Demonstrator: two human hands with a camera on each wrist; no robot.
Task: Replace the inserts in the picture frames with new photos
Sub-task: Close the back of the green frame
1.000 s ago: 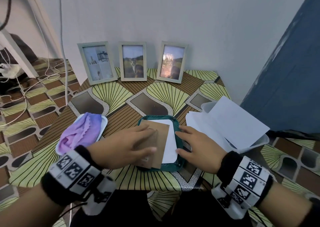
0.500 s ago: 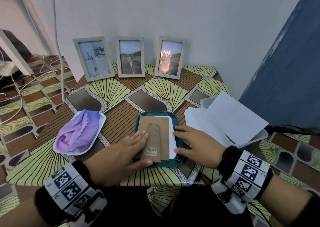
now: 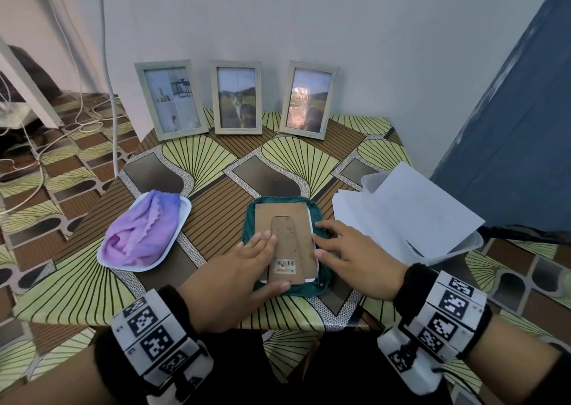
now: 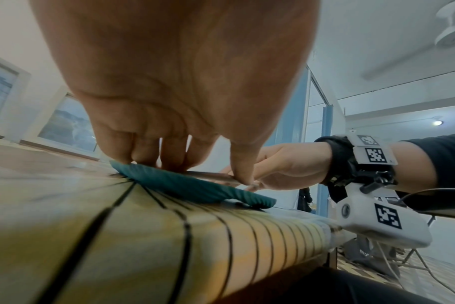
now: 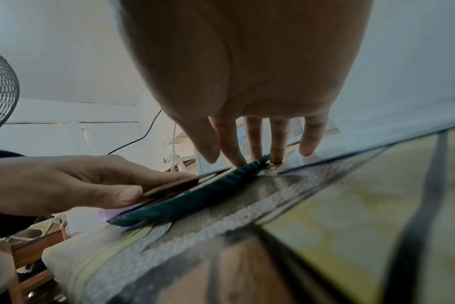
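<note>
A brown backing board [image 3: 296, 219] with a stand leg [image 3: 285, 244] lies flat on a white sheet [image 3: 311, 219]. Both lie on a teal cloth [image 3: 278, 202] near the table's front edge. My left hand [image 3: 273, 262] holds the board's lower left corner, fingers flat on top and thumb against the near edge. The right wrist view shows this left hand [image 5: 143, 185] pinching the board [image 5: 185, 181]. My right hand [image 3: 321, 239] touches the right edge with straight fingertips. Three framed photos [image 3: 170, 99], [image 3: 237, 97], [image 3: 309, 99] stand against the wall.
A white tray [image 3: 185, 210] with a purple cloth [image 3: 145, 231] sits to the left. A clear tub [image 3: 475, 244] with loose white sheets [image 3: 411, 213] stands on the right. A blue panel [image 3: 509, 126] rises beyond it. Cables [image 3: 108, 65] hang at the left.
The backing board lay askew across the white sheet and now sits straight on it. My left hand slid toward its lower left corner. The right hand stayed at the right edge.
</note>
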